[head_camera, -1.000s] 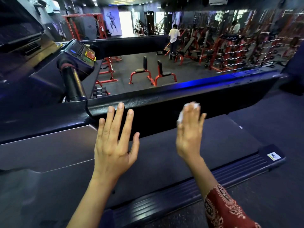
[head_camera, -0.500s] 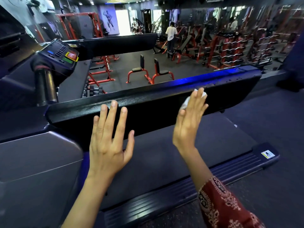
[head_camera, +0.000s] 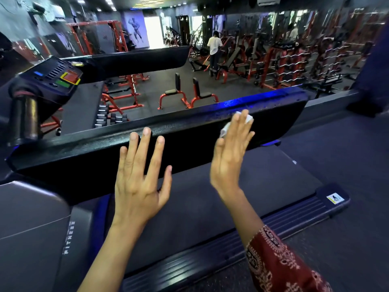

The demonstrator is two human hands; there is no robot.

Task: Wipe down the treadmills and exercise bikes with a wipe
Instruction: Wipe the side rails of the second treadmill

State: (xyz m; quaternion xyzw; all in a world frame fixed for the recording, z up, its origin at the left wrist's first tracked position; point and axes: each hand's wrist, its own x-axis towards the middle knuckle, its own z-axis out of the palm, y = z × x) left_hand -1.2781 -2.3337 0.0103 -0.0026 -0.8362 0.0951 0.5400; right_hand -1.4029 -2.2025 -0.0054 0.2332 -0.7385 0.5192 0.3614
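Note:
A treadmill's long black side rail [head_camera: 189, 131] runs across the view, above the dark belt [head_camera: 263, 175]. My right hand [head_camera: 231, 152] presses a white wipe [head_camera: 224, 130] flat against the rail's near face, close to its right end. The fingers are straight, and the wipe shows at the fingertips and beside the thumb. My left hand [head_camera: 139, 178] is spread open farther left, its fingertips touching the rail's upper edge. It holds nothing.
The treadmill console [head_camera: 56, 79] with coloured buttons and a round grip [head_camera: 24, 119] stand at the left. A ribbed foot rail [head_camera: 231, 245] lies below the belt. Beyond are red benches [head_camera: 185, 95], weight racks [head_camera: 284, 60] and a person [head_camera: 214, 47].
My right hand has slid the wipe to the right along the rail towards its end. My left hand has stayed spread against the rail.

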